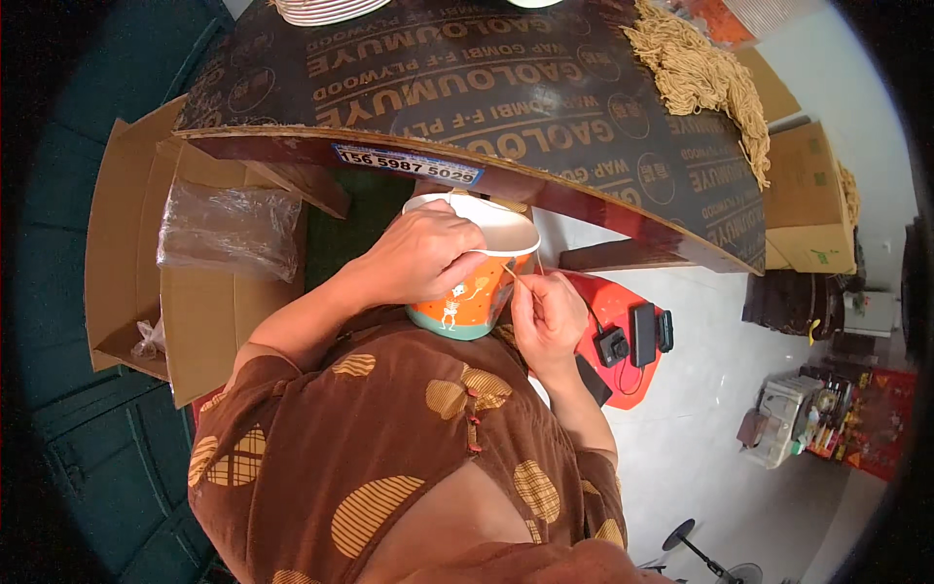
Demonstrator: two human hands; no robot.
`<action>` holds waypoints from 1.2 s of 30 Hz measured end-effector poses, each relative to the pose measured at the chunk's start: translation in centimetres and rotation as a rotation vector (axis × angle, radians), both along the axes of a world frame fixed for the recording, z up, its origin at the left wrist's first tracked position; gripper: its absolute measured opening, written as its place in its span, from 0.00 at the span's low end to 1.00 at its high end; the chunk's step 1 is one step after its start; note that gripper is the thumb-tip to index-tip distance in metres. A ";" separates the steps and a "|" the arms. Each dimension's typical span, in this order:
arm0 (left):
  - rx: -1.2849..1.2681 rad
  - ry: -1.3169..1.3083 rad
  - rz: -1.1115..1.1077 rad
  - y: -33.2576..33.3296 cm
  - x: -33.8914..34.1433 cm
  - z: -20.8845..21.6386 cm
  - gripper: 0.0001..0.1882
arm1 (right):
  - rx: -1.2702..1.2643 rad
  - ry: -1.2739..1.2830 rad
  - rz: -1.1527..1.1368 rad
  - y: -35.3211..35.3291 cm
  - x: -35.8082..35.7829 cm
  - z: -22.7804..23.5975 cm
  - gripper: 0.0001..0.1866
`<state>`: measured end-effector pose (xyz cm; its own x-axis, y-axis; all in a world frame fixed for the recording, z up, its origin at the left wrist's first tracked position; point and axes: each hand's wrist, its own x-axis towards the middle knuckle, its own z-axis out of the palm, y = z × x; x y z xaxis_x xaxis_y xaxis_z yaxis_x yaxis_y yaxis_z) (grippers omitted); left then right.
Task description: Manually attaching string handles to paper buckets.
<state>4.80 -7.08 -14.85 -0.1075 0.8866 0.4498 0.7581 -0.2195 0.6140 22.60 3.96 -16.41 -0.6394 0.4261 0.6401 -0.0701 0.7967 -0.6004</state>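
An orange paper bucket [469, 304] with a white rim, a printed skeleton and a teal base rests upright against my lap, below the table's edge. My left hand [425, 251] is closed over the near left part of its rim, fingers inside and thumb outside. Beside the bucket's right wall, my right hand [548, 316] pinches the end of a thin tan cord [510, 273]. The cord's strand runs up by the rim on that side. My fingers partly cover where cord and bucket meet, and the inside bottom is hidden.
A dark plywood table [438, 88] stands just ahead, with a pile of tan cords [705, 83] at its right. An open cardboard box [209, 321] holding plastic-wrapped goods is at left. A red stool [630, 389] at right carries small black devices [642, 334].
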 end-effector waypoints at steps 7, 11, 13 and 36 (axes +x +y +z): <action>0.041 0.037 -0.026 0.4 0.1 0.2 0.05 | 0.040 -0.055 0.016 0.6 -0.4 -0.7 0.09; 0.027 0.093 -0.015 0.5 0.3 0.2 0.05 | 0.046 -0.100 0.003 1.0 -1.0 -0.8 0.09; 0.101 0.108 -0.013 0.8 0.6 -0.7 0.07 | 0.037 -0.060 0.025 1.2 -1.2 -1.2 0.09; -0.586 -0.346 -0.647 5.0 -2.0 -0.4 0.15 | 0.082 -0.169 0.188 2.5 0.8 -1.5 0.12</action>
<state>2.84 -2.06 -15.27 0.4411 0.8960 -0.0520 0.3512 -0.1190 0.9287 23.43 6.42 -17.95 -0.8031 0.2411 0.5448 -0.1254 0.8256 -0.5501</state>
